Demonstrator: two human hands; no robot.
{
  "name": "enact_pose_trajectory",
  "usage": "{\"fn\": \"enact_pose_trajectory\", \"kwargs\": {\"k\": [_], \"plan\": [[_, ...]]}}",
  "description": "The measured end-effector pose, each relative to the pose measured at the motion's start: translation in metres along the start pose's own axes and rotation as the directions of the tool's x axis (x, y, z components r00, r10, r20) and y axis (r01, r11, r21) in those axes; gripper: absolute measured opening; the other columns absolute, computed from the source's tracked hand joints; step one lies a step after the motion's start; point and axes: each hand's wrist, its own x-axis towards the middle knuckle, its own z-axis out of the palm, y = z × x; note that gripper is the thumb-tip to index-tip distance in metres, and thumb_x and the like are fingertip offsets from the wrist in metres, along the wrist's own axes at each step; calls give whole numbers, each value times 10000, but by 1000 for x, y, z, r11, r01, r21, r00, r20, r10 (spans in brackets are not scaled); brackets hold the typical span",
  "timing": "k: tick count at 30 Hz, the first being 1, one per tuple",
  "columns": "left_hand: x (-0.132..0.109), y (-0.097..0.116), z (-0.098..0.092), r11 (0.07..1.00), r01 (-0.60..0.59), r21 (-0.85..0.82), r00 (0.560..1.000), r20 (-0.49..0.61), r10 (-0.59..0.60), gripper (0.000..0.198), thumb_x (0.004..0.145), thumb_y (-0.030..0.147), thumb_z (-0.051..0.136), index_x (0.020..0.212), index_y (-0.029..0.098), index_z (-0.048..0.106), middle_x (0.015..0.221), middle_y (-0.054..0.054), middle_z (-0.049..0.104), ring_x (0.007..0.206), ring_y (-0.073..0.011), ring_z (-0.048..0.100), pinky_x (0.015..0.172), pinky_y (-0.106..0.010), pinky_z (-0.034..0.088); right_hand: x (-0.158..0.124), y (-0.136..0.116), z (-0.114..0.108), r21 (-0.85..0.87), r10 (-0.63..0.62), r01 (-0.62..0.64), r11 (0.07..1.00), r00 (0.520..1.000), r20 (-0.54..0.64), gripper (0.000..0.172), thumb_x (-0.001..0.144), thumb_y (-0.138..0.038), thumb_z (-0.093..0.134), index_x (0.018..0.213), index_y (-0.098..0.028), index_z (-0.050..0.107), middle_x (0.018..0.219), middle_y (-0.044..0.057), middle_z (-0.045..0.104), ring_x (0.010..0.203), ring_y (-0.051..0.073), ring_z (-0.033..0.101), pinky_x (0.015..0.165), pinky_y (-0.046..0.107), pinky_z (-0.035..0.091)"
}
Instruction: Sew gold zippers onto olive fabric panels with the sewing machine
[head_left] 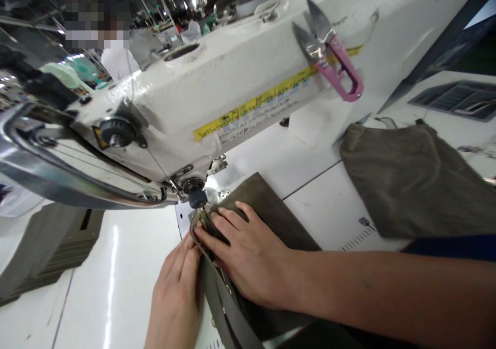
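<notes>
An olive-green fabric piece (267, 207) lies on the sewing machine's bed, its far end by the needle area (197, 198). A brass-toothed zipper (203, 221) runs along its left side under a folded strip (225, 300). My right hand (259, 256) rests flat on the fabric with fingers stretched out, the index fingertip beside the zipper. At the left edge, my left hand (176, 287) has its fingers pressed together on the fabric's border, close to the right index finger. Its thumb and the underside of its grip are hidden.
The white sewing machine (248, 70) arches above the work. Pink-handled thread snips (329, 54) lie on its arm. An olive fabric pouch (418, 178) is at the right, stacked olive pieces (58, 240) at the left. Another person (116, 54) is in the background.
</notes>
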Motion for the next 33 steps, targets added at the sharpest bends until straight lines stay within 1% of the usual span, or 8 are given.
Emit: {"fn": "enact_pose_trajectory", "kwargs": {"k": [11, 14, 16, 18, 20, 23, 27, 33], "plan": [[2, -1, -1, 1000, 15, 5, 999, 46, -15, 296, 836, 116, 272, 1039, 105, 486, 1110, -195, 565, 984, -271, 557, 771, -413, 491, 0, 2, -8, -24, -20, 21, 1000, 999, 41, 476, 892, -304, 355, 1324, -104, 340, 1239, 154, 473, 1174, 279, 375, 1009, 509, 246], [4, 0, -3, 1000, 12, -26, 999, 46, -10, 284, 831, 98, 280, 1007, 111, 502, 1150, -196, 550, 1011, -274, 550, 777, -419, 495, -1, 2, -7, -28, -21, 22, 999, 999, 29, 482, 881, -257, 358, 1307, -32, 358, 1336, 185, 385, 1250, 274, 297, 1060, 461, 188], [3, 1, -4, 998, 23, -64, 998, 57, -19, 307, 830, 85, 286, 1058, 105, 491, 1179, -189, 539, 1043, -269, 539, 793, -420, 499, -2, 3, -5, -27, -36, 37, 999, 999, 40, 491, 880, -245, 355, 1303, 5, 356, 1391, 205, 299, 1302, 269, 208, 1083, 433, 144], [1, 3, -5, 993, 55, -108, 997, 67, -48, 349, 829, 72, 297, 1140, 87, 455, 1195, -186, 534, 1074, -258, 525, 816, -421, 500, -3, 3, -3, -22, -51, 52, 998, 997, 62, 497, 888, -256, 344, 1321, -13, 339, 1407, 200, 270, 1322, 257, 165, 1088, 434, 135], [-2, 5, -4, 985, 79, -153, 996, 57, -71, 359, 834, 62, 308, 1165, 84, 447, 1207, -178, 531, 1105, -249, 508, 842, -424, 496, -4, 2, -1, -33, -53, 56, 998, 996, 77, 493, 887, -246, 345, 1340, -54, 322, 1405, 179, 288, 1323, 237, 175, 1086, 439, 153], [-5, 9, -3, 976, 104, -189, 995, 19, -102, 315, 862, 71, 314, 1109, 116, 504, 1219, -158, 526, 1125, -245, 493, 864, -439, 486, -5, 1, 0, -82, -71, 79, 994, 994, 87, 499, 862, -209, 381, 1344, -93, 329, 1400, 151, 314, 1319, 226, 196, 1078, 448, 191], [-6, 16, -4, 972, 178, -156, 984, 6, -179, 281, 875, 88, 358, 1075, 121, 553, 1175, -161, 542, 1044, -251, 539, 827, -433, 504, -10, 2, 1, -161, -99, 111, 981, 992, 83, 487, 843, -147, 385, 1329, -127, 365, 1389, 108, 348, 1309, 217, 230, 1066, 455, 234], [6, 13, 0, 981, 106, -163, 994, 2, -107, 266, 824, 49, 442, 1056, 51, 572, 1130, -205, 563, 1042, -280, 544, 850, -425, 496, -8, 11, 2, -247, -127, 140, 959, 990, 67, 489, 845, -132, 380, 1332, -101, 356, 1379, 130, 356, 1306, 218, 240, 1054, 462, 262]]}}
